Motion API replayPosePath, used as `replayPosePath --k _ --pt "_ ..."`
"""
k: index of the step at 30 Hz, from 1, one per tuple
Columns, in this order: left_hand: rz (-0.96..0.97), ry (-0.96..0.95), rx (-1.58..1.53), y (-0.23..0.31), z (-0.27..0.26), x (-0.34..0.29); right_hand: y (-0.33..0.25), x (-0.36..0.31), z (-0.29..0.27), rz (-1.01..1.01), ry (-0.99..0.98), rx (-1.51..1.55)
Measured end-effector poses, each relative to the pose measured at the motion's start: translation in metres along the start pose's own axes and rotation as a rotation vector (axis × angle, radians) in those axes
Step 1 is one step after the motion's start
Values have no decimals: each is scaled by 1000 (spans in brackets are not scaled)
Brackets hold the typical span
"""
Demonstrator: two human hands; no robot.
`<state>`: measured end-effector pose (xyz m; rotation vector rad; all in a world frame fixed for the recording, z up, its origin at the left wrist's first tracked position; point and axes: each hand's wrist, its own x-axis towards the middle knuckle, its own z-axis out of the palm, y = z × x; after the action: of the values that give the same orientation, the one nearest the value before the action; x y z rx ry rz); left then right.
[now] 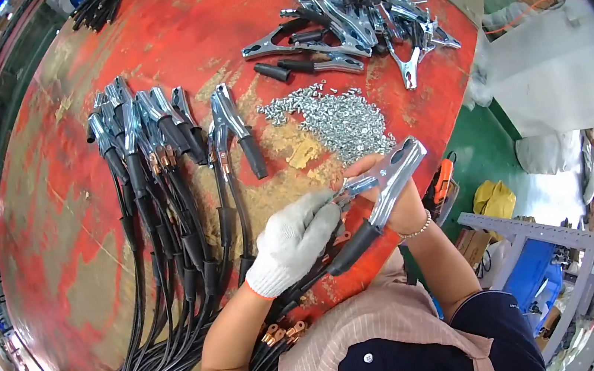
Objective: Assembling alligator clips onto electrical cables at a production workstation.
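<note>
My right hand, bare with a beaded bracelet at the wrist, is closed round a silver metal spring clamp with a black handle sleeve. The clamp is tilted, its jaw end up and to the right, its sleeve down to the left. My left hand, in a white knit glove, is closed, its fingertips pressed at the clamp's near arm. What those fingers pinch is hidden. Just under the glove, copper lugs and black cable show in part. A heap of small silver screws lies just beyond my hands.
On the worn red table, clamps joined to black cables lie in a row at left. Loose clamps are piled at the far right. Copper-lugged cables lie by my body. An orange-handled tool is beyond the table's right edge.
</note>
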<state>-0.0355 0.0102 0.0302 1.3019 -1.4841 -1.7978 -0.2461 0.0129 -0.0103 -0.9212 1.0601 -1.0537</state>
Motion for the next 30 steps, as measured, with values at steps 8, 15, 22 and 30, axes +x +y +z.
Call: replayPosePath --k 8,15,22,30 --pt "-44 -8 29 7 2 -2 12 0 -8 91 -178 129" --pt "301 175 624 2 13 -4 -3 -6 -16 -21 -298 20" --pt "486 352 565 -14 9 12 0 21 -29 -420 23 -867" --pt "-77 166 -698 -15 -4 15 19 37 -23 -713 60 -1357"
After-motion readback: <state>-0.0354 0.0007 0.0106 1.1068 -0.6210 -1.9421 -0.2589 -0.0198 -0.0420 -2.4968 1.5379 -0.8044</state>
